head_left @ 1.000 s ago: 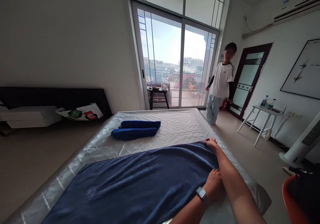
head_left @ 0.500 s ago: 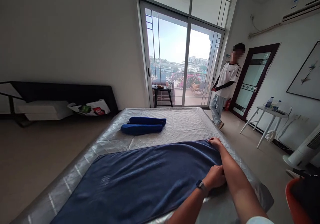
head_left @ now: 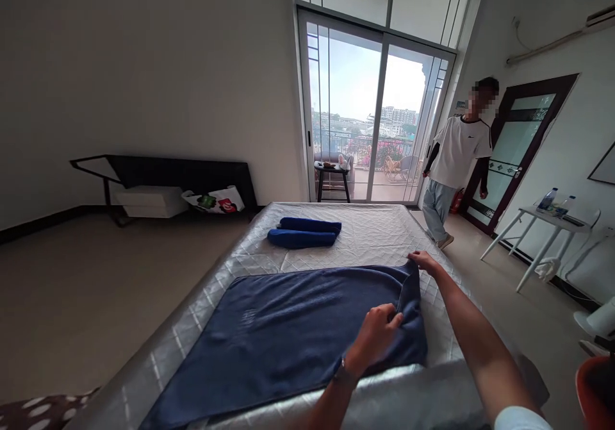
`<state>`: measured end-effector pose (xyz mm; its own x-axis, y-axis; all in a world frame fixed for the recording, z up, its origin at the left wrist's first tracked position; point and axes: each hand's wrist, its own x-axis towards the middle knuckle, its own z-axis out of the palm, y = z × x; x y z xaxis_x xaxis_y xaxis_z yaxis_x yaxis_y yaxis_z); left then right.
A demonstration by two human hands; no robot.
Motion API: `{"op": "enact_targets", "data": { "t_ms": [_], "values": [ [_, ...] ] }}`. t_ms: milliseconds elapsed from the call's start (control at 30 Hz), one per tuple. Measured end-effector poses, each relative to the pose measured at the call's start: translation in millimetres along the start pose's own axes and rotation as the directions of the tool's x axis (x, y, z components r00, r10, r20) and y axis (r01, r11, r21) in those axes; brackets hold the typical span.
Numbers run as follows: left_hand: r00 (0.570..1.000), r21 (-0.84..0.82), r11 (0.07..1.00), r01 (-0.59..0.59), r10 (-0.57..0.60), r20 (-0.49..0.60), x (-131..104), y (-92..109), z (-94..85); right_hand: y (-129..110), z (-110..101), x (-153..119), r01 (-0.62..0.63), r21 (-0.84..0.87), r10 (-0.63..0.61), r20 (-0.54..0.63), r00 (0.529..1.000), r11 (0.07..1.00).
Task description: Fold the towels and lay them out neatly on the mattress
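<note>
A dark blue cloth (head_left: 288, 327) lies spread over the near part of a silvery quilted mattress (head_left: 365, 231), slightly wrinkled. My right hand (head_left: 423, 262) pinches its far right corner, where the edge is lifted and folded over a little. My left hand (head_left: 377, 330), with a band on its wrist, is closed on the folded edge of the cloth, nearer to me and left of the right hand. Beyond the cloth, two rolled bright blue cloths (head_left: 305, 234) rest side by side on the mattress.
A person (head_left: 461, 154) in a white shirt stands beyond the mattress at the right. A white table (head_left: 552, 217) with bottles is at the right. A black frame (head_left: 192, 177), white box (head_left: 151, 201) and bag (head_left: 218, 200) are along the left wall.
My left hand has moved left, bringing the cloth's right edge into a fold. My right hand remains at the far corner. The view has turned left, and the person has turned and lowered an arm.
</note>
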<state>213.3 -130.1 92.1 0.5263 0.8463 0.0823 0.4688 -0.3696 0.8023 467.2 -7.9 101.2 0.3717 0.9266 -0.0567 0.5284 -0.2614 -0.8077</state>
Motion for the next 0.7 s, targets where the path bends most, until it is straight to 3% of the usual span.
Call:
{"op": "enact_targets", "data": {
  "t_ms": [133,267,367,467,600,667,700],
  "values": [
    [0.986,-0.057,0.997,0.061,-0.069,-0.152,-36.3,-19.9,-46.0,-51.1,29.4,1.1,0.101,0.135,-0.113,0.081,0.99,0.986],
    [0.927,-0.08,0.989,0.121,-0.142,-0.348,-78.9,-38.2,-89.1,-111.0,89.3,0.1,0.241,0.252,-0.277,0.116,0.954,0.937],
    [0.833,-0.071,0.979,0.19,-0.199,-0.516,-114.4,-53.8,-119.0,-159.6,152.8,-3.3,0.335,0.311,-0.391,0.138,0.91,0.889],
    [0.71,-0.05,0.939,0.34,-0.291,-0.641,-153.9,-75.1,-148.3,-207.3,223.9,-12.3,0.408,0.334,-0.482,0.179,0.858,0.85],
    [0.539,-0.012,0.822,0.569,-0.384,-0.749,-200.0,-119.5,-179.1,-250.9,312.5,-33.7,0.484,0.295,-0.559,0.283,0.779,0.824],
    [0.509,0.047,0.749,0.66,-0.401,-0.761,-213.3,-146.2,-185.2,-256.7,347.4,-45.6,0.517,0.241,-0.571,0.345,0.745,0.821],
    [0.514,0.092,0.711,0.697,-0.405,-0.756,-217.1,-158.8,-185.5,-255.4,361.6,-51.0,0.536,0.211,-0.574,0.377,0.727,0.817]
  ]
}}
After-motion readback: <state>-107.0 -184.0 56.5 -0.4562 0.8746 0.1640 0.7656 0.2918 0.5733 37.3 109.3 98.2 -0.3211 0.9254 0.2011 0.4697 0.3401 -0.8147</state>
